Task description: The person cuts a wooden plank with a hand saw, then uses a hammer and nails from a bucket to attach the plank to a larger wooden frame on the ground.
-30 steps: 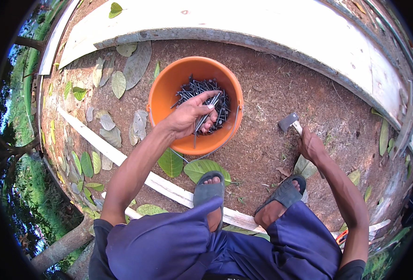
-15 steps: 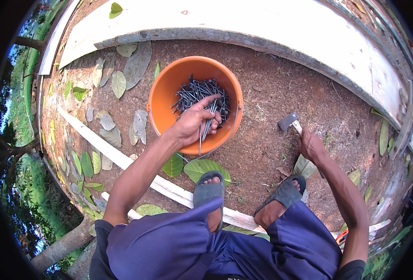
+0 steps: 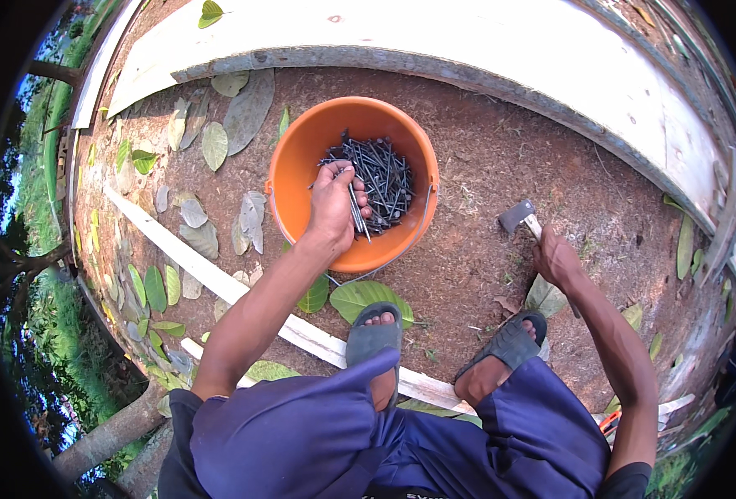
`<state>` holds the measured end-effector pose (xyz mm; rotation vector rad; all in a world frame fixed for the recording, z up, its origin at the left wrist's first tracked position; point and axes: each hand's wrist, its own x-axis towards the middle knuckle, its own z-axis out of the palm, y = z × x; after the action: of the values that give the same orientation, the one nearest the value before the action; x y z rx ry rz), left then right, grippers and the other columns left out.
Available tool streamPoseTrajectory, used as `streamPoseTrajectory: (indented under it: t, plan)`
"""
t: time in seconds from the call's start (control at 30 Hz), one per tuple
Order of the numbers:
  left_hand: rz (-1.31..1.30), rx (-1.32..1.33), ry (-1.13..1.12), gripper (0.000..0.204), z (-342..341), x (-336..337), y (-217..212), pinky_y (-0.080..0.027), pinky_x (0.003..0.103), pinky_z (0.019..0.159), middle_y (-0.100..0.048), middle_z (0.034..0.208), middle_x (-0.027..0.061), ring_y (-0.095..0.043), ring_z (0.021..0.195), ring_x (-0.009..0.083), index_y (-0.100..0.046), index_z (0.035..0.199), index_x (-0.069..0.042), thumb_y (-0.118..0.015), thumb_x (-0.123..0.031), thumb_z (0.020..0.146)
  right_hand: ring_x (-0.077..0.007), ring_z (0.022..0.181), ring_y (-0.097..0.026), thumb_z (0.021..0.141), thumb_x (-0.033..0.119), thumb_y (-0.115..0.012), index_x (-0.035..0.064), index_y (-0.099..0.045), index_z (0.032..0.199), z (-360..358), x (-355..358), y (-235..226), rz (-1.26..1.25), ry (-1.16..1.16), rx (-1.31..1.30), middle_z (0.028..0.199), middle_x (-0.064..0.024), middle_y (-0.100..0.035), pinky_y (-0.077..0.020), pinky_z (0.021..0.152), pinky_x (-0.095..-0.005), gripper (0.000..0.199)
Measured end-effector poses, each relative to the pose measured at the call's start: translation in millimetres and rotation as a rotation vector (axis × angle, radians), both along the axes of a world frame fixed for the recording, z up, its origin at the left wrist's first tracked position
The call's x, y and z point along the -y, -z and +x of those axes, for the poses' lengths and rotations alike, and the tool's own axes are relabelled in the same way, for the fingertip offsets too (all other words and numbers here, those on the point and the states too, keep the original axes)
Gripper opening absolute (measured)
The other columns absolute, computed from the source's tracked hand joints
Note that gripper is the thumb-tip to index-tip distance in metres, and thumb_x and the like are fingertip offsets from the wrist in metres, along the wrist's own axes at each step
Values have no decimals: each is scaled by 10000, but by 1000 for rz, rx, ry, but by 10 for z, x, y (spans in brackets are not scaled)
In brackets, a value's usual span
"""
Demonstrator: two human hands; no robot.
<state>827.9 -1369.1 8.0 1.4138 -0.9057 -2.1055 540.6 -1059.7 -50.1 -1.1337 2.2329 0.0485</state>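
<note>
An orange bucket stands on the dirt in front of me, with a pile of dark nails in it. My left hand is over the bucket's near side, closed on several nails that stick out between the fingers. My right hand rests low on the ground to the right, gripping the handle of a hammer whose grey head lies on the soil. My feet in grey sandals are planted just below the bucket.
A wide pale plank curves across the top. A thin white wooden strip runs diagonally under my feet. Dry and green leaves lie scattered at the left. Grass and a tree trunk border the left edge.
My left hand has shifted slightly within the bucket, keeping the nails. The right hand and hammer have stayed put.
</note>
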Motion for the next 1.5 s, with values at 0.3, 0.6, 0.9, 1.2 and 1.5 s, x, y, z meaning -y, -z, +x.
streamPoseTrajectory:
  t: [0.3,0.6,0.9,1.2,1.5]
  plan:
    - [31,32,209,230,53,-260,20,-471,254,511,-530,856,12,-525,653,89,-440,1242,-112,-552,-180,1054,-525,752,-675,967,178,-548,-42,-434,1049,-3,-12,-1,0,-9,-9,790,-334,-663,-536,667,-589,261]
    - [-669,523,684,197,-177,294,-12,-537,364,692,-714,779,87,-688,711,179,-695,821,-9,-794,-174,857,-507,702,-656,962,186,-553,-44,-418,1015,-78,-115,162,-42,-89,-34,733,-312,-627,-527,637,-579,272]
    - [-834,781,938,466,-441,239,28,-528,481,837,-717,855,300,-734,901,396,-729,878,89,-788,-373,855,-508,660,-637,932,183,-584,-45,-413,1028,-6,-47,51,-62,-19,-19,699,-310,-616,-514,603,-576,301]
    - [-924,765,937,311,-351,217,170,-508,530,882,-695,959,328,-686,968,477,-700,1008,87,-664,-195,882,-513,648,-632,925,177,-595,-48,-408,1042,-39,-111,165,-102,-70,-37,688,-303,-613,-509,589,-580,315]
    - [-1132,689,803,224,72,99,-44,-473,532,788,-643,842,284,-640,856,463,-601,910,67,-610,-151,956,-486,750,-684,980,193,-534,-43,-446,1047,28,62,-81,69,-11,-2,802,-309,-671,-547,674,-563,261]
